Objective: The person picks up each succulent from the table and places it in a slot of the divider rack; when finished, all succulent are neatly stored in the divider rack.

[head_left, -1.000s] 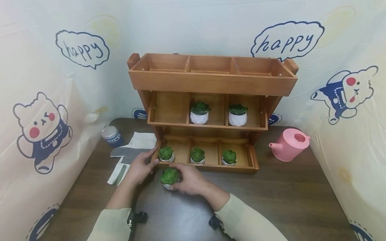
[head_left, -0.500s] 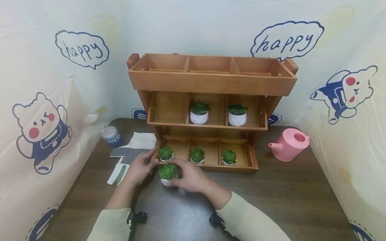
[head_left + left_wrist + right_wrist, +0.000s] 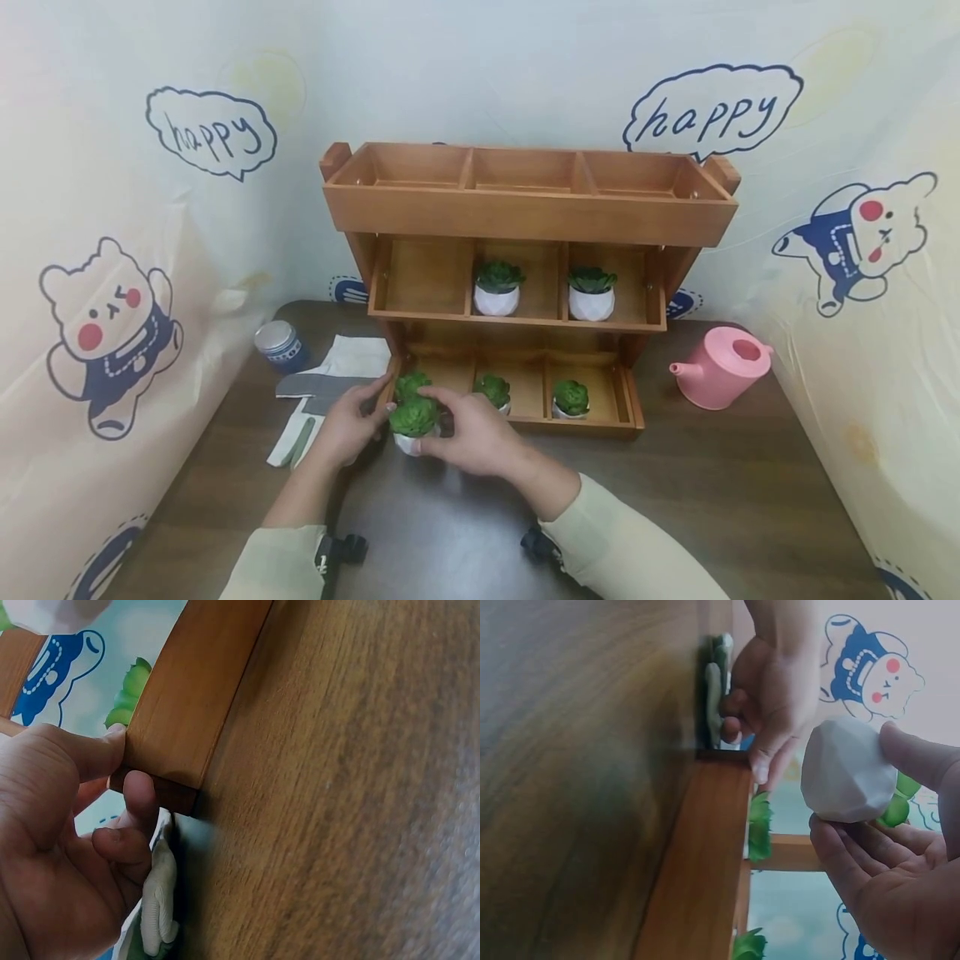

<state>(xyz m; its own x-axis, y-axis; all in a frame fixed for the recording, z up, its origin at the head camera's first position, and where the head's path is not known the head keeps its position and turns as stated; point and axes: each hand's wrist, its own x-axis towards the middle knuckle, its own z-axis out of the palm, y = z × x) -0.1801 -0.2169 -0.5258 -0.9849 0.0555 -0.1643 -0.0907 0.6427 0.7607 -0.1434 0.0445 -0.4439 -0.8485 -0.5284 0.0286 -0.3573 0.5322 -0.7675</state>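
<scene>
My right hand (image 3: pixel 480 435) pinches a potted succulent (image 3: pixel 415 417) by its white faceted pot, thumb on one side and fingers on the other. The right wrist view shows the pot's underside, raised off the table. In the head view it overlaps the left front of the wooden three-tier shelf (image 3: pixel 525 215) and partly covers a succulent (image 3: pixel 412 383) in the bottom left compartment. My left hand (image 3: pixel 347 427) grips the bottom tier's left front corner (image 3: pixel 161 780), thumb on the rim and fingers curled about the end. Two more succulents sit in the bottom tier's middle (image 3: pixel 492 389) and right (image 3: pixel 571 398) compartments.
Two potted succulents stand in the middle tier, centre (image 3: pixel 497 288) and right (image 3: pixel 592 293). Right of the shelf is a pink watering can (image 3: pixel 722 368). On the left are a blue jar (image 3: pixel 280 346) and white-grey gloves or cloths (image 3: pixel 330 379). Printed curtains surround the table (image 3: pixel 675 500).
My right hand has raised the held succulent and brought it nearer the shelf's left compartment. The left hand stays on the corner. The head view has tilted slightly.
</scene>
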